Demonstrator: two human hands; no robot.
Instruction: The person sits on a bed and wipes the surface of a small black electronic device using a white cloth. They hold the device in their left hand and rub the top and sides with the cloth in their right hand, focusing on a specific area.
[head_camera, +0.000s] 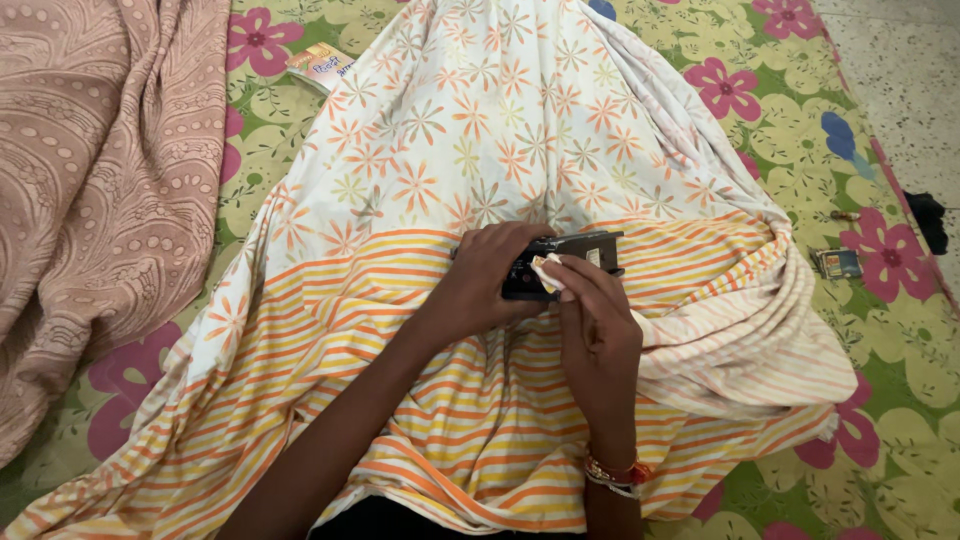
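My left hand (490, 275) is wrapped around a small black rectangular device with a silvery end (570, 262), its grip clamped on the device's left part. My right hand (598, 335) pinches a small pale scrap (552, 270) against the device's face. All this sits on the white cloth with orange flowers and orange-yellow stripes (480, 130), near the middle of the bed. Underneath lies a green floral bedsheet with pink blossoms (790, 110). A pinkish-brown patterned blanket (100, 180) covers the bed's left edge; a small flat packet (838, 263) rests by the right edge.
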